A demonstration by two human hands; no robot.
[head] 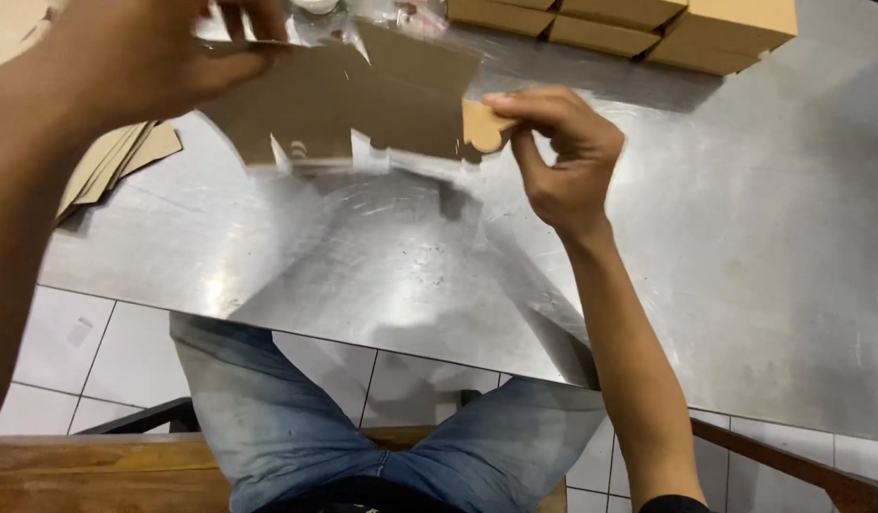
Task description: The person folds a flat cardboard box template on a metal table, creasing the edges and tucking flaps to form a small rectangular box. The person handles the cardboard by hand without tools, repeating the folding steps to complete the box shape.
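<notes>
My left hand [140, 57] pinches the upper left of a flat die-cut cardboard blank [363, 95], fingers curled over its top edge, and my right hand [562, 152] grips the small rounded tab at the blank's right end between thumb and fingertips, so both hands are closed on the same piece. The blank hangs in the air above the far part of the steel table [743, 247], touching nothing beneath it, its notched lower edge pointing down toward the metal. My left side is blurred, so I cannot tell how firmly those fingers bite. The weak spot, I think, is that tab: it is narrow where it joins the body, and if I twist or pull it while my left hand resists, it could crease in the wrong place or tear off. With only the edges held, the thin sheet may also bow in the middle and fold off its score lines. A stack of flat blanks [116, 161] lies near the table's left edge, and a row of finished brown boxes [638, 24] sits at the far edge; a wide swing of my left elbow could scatter the stack.
</notes>
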